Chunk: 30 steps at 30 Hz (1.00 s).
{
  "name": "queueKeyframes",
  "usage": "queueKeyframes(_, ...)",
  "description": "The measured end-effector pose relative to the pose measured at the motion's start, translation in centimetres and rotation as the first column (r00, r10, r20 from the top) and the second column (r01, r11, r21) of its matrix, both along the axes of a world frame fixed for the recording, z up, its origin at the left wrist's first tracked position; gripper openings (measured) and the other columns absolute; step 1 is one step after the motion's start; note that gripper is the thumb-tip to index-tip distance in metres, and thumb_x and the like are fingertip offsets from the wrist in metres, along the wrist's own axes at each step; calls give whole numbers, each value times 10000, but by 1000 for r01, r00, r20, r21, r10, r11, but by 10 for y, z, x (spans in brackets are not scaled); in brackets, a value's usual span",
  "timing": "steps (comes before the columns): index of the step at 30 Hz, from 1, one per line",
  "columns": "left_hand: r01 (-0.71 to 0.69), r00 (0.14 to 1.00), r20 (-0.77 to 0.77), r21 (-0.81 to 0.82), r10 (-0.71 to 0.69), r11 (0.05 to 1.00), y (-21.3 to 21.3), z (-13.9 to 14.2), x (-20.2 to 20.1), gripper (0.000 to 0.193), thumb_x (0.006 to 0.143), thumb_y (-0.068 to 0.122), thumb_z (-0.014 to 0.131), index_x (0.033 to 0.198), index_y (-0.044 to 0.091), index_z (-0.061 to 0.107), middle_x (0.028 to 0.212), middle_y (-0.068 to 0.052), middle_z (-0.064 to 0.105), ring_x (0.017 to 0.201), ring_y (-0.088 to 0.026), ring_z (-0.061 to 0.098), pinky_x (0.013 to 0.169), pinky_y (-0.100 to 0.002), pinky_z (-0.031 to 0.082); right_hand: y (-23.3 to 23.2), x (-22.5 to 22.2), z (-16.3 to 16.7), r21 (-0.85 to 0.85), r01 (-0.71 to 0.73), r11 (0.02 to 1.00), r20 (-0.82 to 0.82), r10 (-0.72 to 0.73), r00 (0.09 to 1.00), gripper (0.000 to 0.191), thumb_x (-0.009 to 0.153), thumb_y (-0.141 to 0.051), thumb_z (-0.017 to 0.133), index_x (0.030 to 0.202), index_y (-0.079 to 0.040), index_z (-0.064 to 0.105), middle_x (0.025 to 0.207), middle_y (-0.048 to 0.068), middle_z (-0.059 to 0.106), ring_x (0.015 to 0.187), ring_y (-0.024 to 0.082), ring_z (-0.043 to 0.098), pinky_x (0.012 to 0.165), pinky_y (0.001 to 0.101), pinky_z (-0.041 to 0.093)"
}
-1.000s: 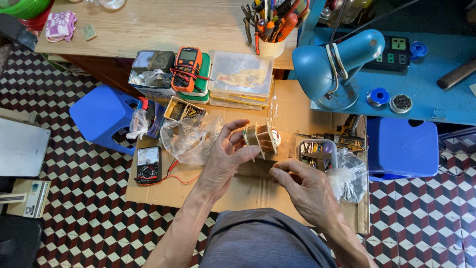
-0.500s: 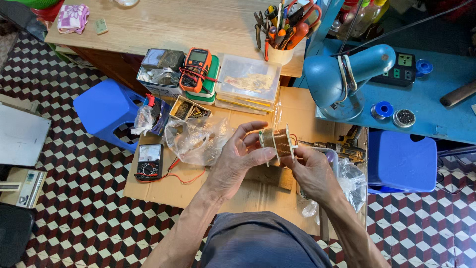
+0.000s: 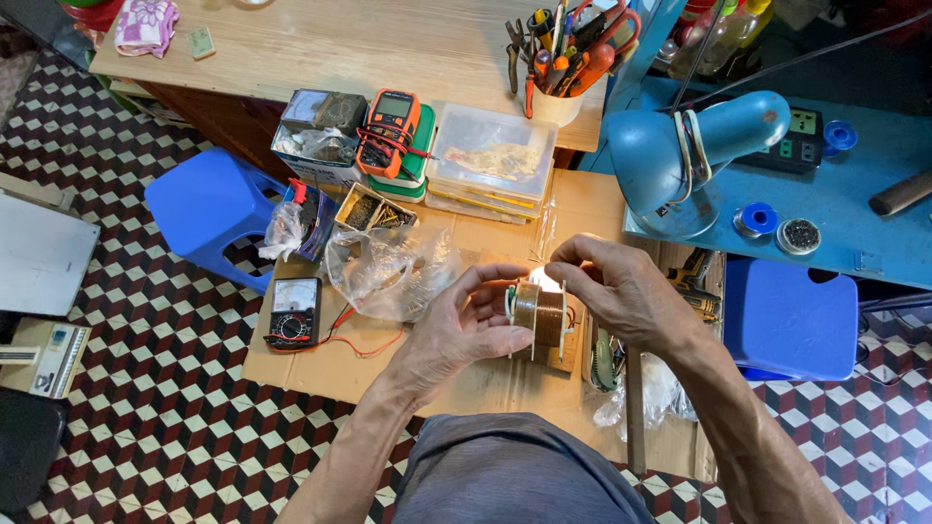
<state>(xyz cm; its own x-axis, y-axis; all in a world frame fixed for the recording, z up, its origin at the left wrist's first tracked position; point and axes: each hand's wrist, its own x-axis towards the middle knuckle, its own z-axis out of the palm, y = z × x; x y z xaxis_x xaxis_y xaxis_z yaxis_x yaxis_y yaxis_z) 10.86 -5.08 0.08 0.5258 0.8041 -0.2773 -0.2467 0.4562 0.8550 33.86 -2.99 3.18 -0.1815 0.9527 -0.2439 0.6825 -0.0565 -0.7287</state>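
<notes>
Both hands (image 3: 544, 311) grip wound coil (image 3: 540, 312)

an orange digital multimeter (image 3: 388, 131) with a dark grey screen is seen on a green box (image 3: 416, 165) at the far edge of the cardboard. beside it a stack of clear lidded plastic boxes (image 3: 493, 160) is noted. an open cardboard box (image 3: 309, 131) of parts is placed to its left. a black analog meter (image 3: 294, 312) with a pale dial face lies near the left edge. a crumpled clear plastic bag (image 3: 388, 272) is set just ahead of the left hand (image 3: 461, 330).
</notes>
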Motion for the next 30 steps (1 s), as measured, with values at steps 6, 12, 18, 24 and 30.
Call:
queueKeyframes(6,13,1000,24,-23,-12,1000,3,-9,-3,697,753,101,834,1390,46,557,1183,-59,635,1015,-133,615,898,-282,546,11,-2,8,-16,-48,999,31,49,998,300,964,-315,614,1045,-45,716,678,66,658,580,135,551,526,335,456)
queueKeyframes(12,-86,959,248,-198,135,976,8,-23,-3,663,808,149,796,1400,61,510,1229,-88,636,1139,-169,632,1021,-334,519,19,4,-7,-167,-16,986,170,45,984,335,948,-367,601,1037,-70,726,631,97,648,544,178,560,529,392,447)
queueKeyframes(18,-136,882,409,-255,235,957,19,-33,-2,586,890,213,758,1389,57,494,1298,-79,625,1193,-178,620,1037,-389,537,13,5,-37,-139,-66,988,104,81,991,354,934,-381,623,1024,-55,728,642,80,659,574,155,609,547,366,484)
queueKeyframes(24,-143,847,430,-384,313,912,21,-44,-2,469,929,200,756,1308,29,540,1251,-122,639,1150,-223,640,996,-385,573,10,8,-42,-230,28,973,110,-3,994,356,937,-388,628,1033,-66,742,621,99,618,570,179,548,545,391,457)
queueKeyframes(30,-148,832,419,-464,364,873,24,-42,0,421,899,189,753,1252,45,576,1212,-106,660,1104,-221,670,956,-389,608,18,5,-42,-143,18,989,86,-6,996,354,949,-375,615,1026,-52,734,667,86,670,590,153,588,565,366,480)
